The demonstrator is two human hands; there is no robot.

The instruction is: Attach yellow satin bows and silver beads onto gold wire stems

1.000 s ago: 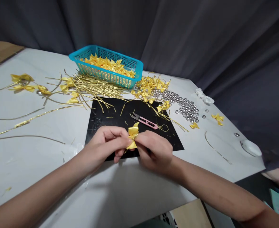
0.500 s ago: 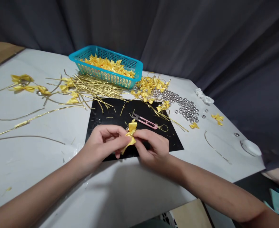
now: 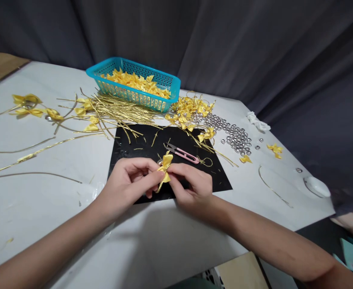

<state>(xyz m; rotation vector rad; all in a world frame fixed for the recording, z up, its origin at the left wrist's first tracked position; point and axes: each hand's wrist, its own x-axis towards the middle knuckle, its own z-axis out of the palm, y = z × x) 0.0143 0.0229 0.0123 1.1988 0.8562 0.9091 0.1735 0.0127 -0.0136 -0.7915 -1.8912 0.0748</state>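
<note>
Above the front of a black mat (image 3: 143, 140), a yellow ribbon bow (image 3: 167, 160) with gold cord at its middle is held between both hands. My left hand (image 3: 134, 178) pinches the bow from the left, thumb across its front; a silver bead (image 3: 160, 162) shows beside those fingertips. From the right, my right hand (image 3: 193, 182) pinches at the bow's middle, thumb and forefinger together; what exactly lies between these tips is partly hidden. Just beyond the bow lie pink thread snips (image 3: 183, 153), with a loop of gold cord at their handle end.
A blue basket (image 3: 104, 66) of yellow bows stands at the back. Gold cords (image 3: 125, 110) lie before it, a pile of bows (image 3: 191, 108) and silver beads (image 3: 238, 138) to its right. A white dish (image 3: 317, 187) sits near the right edge; corded bows (image 3: 27, 105) lie far left.
The bow has turned slightly between my fingertips, and its lower part sits a little differently. Both hands keep their pinch in nearly the same place.
</note>
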